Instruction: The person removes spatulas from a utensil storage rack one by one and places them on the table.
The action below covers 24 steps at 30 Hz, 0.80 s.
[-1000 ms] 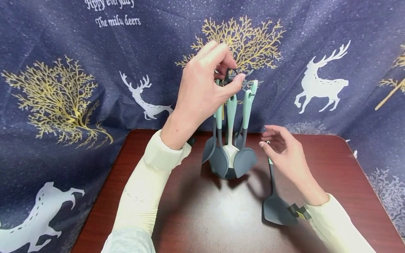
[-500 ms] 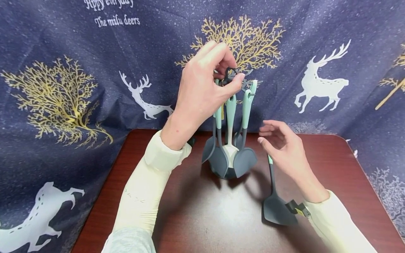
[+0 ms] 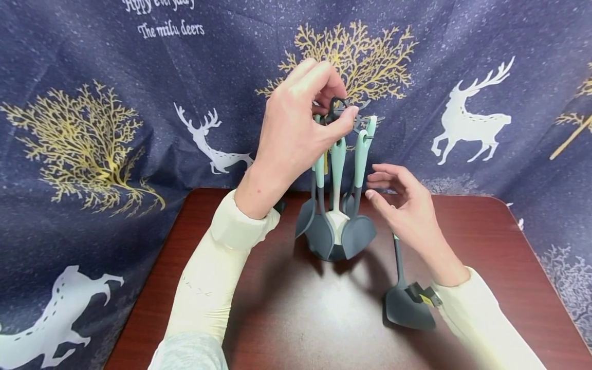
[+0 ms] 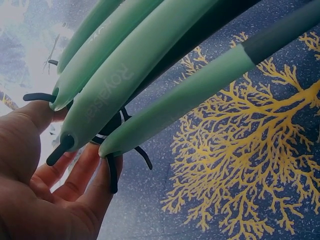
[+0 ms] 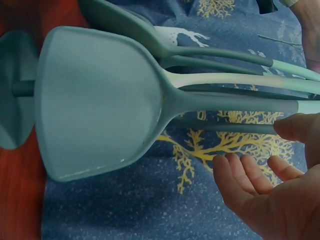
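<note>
A dark utensil rack (image 3: pixel 338 253) stands upright, hung with several mint-handled utensils. My left hand (image 3: pixel 293 121) grips the rack's top between thumb and fingers. In the left wrist view, handles (image 4: pixel 95 110) hang from the black hooks (image 4: pixel 112 174) close around that hand. A dark turner (image 5: pixel 100 105) faces front, and a cream-coloured utensil (image 3: pixel 337 224) hangs behind it. My right hand (image 3: pixel 409 213), holding nothing, is just right of the rack with fingers loosely bent. In the right wrist view, its thumb overlaps the turner's handle. Another dark turner (image 3: pixel 409 310) lies below the right wrist, its handle partly hidden.
Everything stands on a reddish-brown table (image 3: pixel 296 329) with rounded corners. Right behind it hangs a dark blue cloth (image 3: pixel 222 67) printed with white deer and golden trees. A small black device (image 3: pixel 423 295) is strapped at the right cuff, over the lying turner.
My right hand has moved up and leftward, closer to the hanging utensils. My left hand keeps its hold on the rack's top, and the lying turner stays put.
</note>
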Available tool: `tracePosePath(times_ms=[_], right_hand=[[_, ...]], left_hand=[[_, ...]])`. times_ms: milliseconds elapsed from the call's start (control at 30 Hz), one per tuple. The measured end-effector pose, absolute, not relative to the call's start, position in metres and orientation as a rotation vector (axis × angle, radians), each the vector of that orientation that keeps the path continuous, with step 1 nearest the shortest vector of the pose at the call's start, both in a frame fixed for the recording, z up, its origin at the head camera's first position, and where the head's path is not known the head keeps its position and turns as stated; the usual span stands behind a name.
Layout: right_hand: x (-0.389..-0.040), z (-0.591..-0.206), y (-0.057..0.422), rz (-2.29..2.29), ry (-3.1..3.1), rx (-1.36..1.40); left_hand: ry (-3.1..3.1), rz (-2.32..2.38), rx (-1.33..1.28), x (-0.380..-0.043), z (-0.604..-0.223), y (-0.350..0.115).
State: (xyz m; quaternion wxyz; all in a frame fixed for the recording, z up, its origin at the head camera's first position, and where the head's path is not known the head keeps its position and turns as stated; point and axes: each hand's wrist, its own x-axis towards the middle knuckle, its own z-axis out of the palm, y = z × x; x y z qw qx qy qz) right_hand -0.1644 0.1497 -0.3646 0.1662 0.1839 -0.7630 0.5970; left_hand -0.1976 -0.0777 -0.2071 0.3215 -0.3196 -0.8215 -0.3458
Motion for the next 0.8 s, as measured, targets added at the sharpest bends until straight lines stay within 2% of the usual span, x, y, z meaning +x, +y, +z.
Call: tracePosePath(times_ms=[800], right_hand=[[-0.186,-0.376,0.139,1.784,-2.121,0.696]], left_hand=[[-2.157,-0.928,-0.872,-0.198,-0.208,-0.079]])
